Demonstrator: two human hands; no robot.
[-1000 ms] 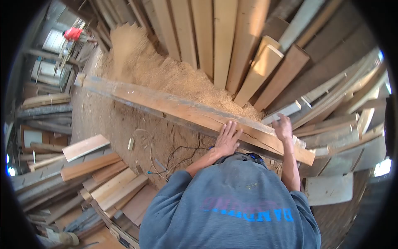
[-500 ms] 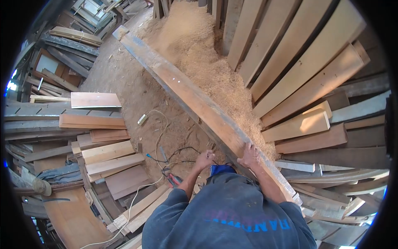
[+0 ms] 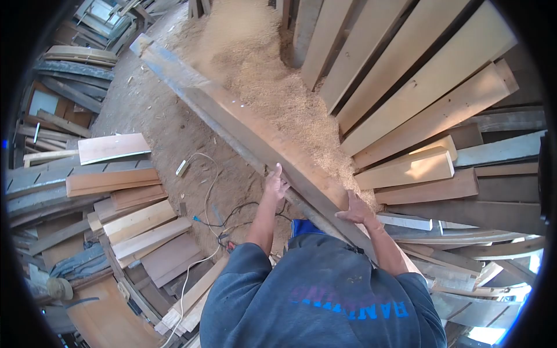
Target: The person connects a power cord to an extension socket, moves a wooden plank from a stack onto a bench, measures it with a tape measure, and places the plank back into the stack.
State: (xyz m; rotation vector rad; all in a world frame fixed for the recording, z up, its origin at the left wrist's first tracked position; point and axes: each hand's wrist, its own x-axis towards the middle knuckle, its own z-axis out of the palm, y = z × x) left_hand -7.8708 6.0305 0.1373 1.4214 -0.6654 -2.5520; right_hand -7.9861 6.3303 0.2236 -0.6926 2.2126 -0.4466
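A long wooden plank point(image 3: 255, 133) runs diagonally from the upper left down to my right side. It is tilted up on its edge, its broad side face toward me, above a narrow grey beam point(image 3: 232, 142). My right hand point(image 3: 355, 210) grips the plank's upper edge near my body, thumb over the near face. Farther along, my left hand point(image 3: 277, 183) is at the plank's lower edge beside the beam, fingers partly stretched upward and seeming to touch the wood. Blue fabric point(image 3: 306, 227) shows just in front of my dark shirt, below the plank.
Sawdust point(image 3: 249, 69) is heaped beyond the plank. Several boards point(image 3: 406, 75) lean on the right; stacked boards point(image 3: 142, 220) lie on the left. A white cord point(image 3: 187, 284) and a power socket point(image 3: 182, 168) are on the ground, with a dark cable point(image 3: 232, 216) nearby.
The plank has turned from lying flat to standing tilted on its edge. My left hand has moved up and forward to the plank. My right hand stays at its edge; the view has shifted slightly.
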